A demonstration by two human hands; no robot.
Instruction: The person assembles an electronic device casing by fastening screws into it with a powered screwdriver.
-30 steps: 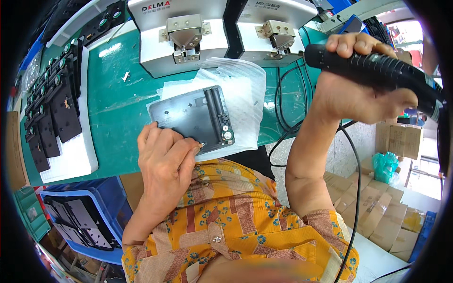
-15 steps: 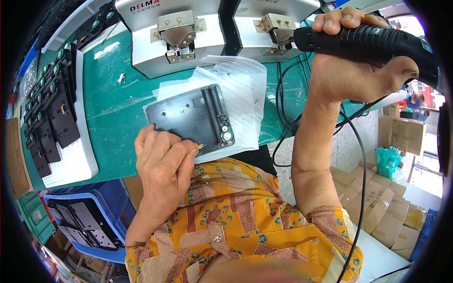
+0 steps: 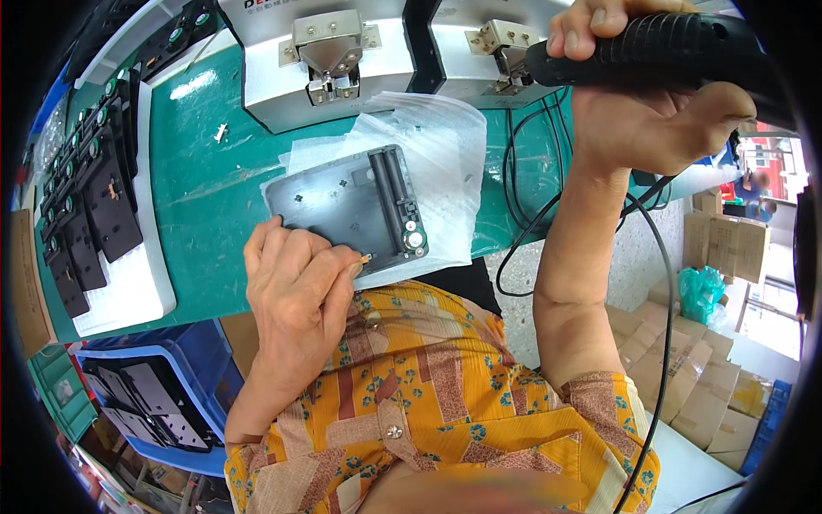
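Observation:
In front of me a black plastic panel [image 3: 330, 206] lies tilted on white wrapping sheets [image 3: 449, 163], with a ribbed tubular channel and round metal parts along its right side. My left hand [image 3: 300, 278] is closed at the panel's near edge, thumb and finger pinching a small brass-coloured piece [image 3: 366, 258] against it. Raised at the upper right, my right hand [image 3: 651, 128] grips a black corded electric screwdriver [image 3: 642, 53]. The screwdriver's nose is at the metal outlet of the right-hand silver screw feeder [image 3: 462, 81]; the bit itself is hidden.
Another silver screw feeder [image 3: 282, 98] stands beyond the panel. Several black panels with round parts [image 3: 111, 188] lie on a white tray [image 3: 154, 283] at left. A blue bin [image 3: 193, 360] sits below the green table [image 3: 197, 188]. Black cables [image 3: 514, 171] hang at right near cardboard boxes [image 3: 728, 244].
My right hand and the screwdriver have moved slightly up and left in the picture, its nose staying at the feeder outlet. The left hand keeps its pinch on the panel's near edge.

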